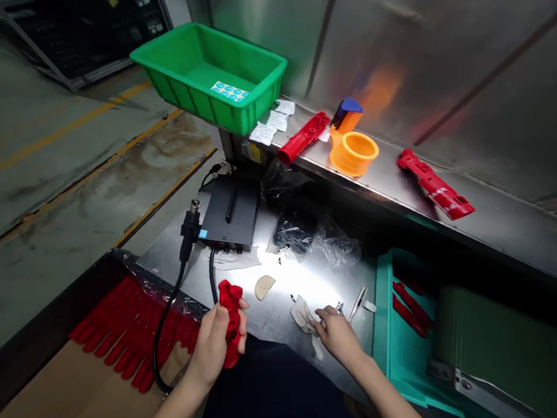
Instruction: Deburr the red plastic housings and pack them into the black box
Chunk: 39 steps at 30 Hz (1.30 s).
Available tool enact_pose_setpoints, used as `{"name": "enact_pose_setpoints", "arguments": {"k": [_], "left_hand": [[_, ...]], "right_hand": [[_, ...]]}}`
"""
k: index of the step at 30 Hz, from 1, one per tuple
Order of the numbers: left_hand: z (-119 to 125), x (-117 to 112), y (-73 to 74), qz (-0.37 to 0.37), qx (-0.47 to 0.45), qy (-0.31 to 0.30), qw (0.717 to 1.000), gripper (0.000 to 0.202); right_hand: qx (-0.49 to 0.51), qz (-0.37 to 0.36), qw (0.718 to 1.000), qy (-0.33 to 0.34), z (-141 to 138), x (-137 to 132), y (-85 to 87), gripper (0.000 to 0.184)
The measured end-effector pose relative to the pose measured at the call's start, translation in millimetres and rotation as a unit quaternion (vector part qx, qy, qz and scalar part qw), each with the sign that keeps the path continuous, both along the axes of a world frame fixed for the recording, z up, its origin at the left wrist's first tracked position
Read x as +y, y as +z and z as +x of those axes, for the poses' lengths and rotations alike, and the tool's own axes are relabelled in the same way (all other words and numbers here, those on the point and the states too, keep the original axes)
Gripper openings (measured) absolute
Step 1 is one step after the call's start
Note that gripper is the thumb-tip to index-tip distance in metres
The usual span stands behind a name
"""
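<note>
My left hand (pixel 212 346) is shut around a red moulded plastic part (pixel 232 318), which stands upright in my fist with its lower end showing below my fingers. My right hand (pixel 337 333) lies on the steel table, its fingers resting on the edge of a crumpled white cloth (pixel 303 316). A small metal tool (pixel 358 304) lies just beyond those fingertips. A beige half-round piece (pixel 263 287) sits on the steel between my hands. A black hot-air gun (pixel 189 232) stands upright near my left hand, its cable trailing down.
A black control box (pixel 231 214) and clear plastic bags (pixel 337 246) lie beyond my hands. Red parts fill a lined carton (pixel 128 333) at left and a teal tray (pixel 397 316) at right. A shelf above holds a green crate (pixel 206 76), red parts and an orange cup.
</note>
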<state>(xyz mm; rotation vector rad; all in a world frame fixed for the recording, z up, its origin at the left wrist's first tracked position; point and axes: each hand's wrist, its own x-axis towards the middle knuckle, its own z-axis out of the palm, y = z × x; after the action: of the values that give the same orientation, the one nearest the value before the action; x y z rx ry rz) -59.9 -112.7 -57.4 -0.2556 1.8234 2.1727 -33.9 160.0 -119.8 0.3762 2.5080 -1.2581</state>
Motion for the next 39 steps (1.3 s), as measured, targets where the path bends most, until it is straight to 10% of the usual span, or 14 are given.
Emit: {"name": "enact_pose_setpoints", "arguments": {"k": [7,14,25,30,35,39], "left_hand": [[-14,-26,-6.6,0.217,-0.267,0.129,0.93,0.04],[-20,-42,-10.9,0.205,-0.306,0.165,0.915,0.037],[-35,-53,-10.2,0.237,-0.245,0.159,0.927,0.05],[-35,-59,-5.9,0.189,-0.161,0.193,0.949,0.052],[-40,-85,-9.4,0.139,-0.101,0.26,0.95,0.05],[-36,-103,-1.1,0.104,-0.102,0.304,0.941,0.065]], "right_hand": [[-0.027,0.054,0.993,0.098,-60,-33,-62.2,0.025],[-0.037,0.039,0.99,0.129,-113,-73,-94.6,0.026],[-0.017,0.006,0.985,0.171,-116,-100,-88.1,0.026],[0.051,0.055,0.972,0.223,-125,-119,-56.9,0.023],[0.155,0.114,0.911,0.364,-178,-193,-29.0,0.027],[0.199,0.162,0.832,0.492,-224,-275,-40.4,0.034]]}}
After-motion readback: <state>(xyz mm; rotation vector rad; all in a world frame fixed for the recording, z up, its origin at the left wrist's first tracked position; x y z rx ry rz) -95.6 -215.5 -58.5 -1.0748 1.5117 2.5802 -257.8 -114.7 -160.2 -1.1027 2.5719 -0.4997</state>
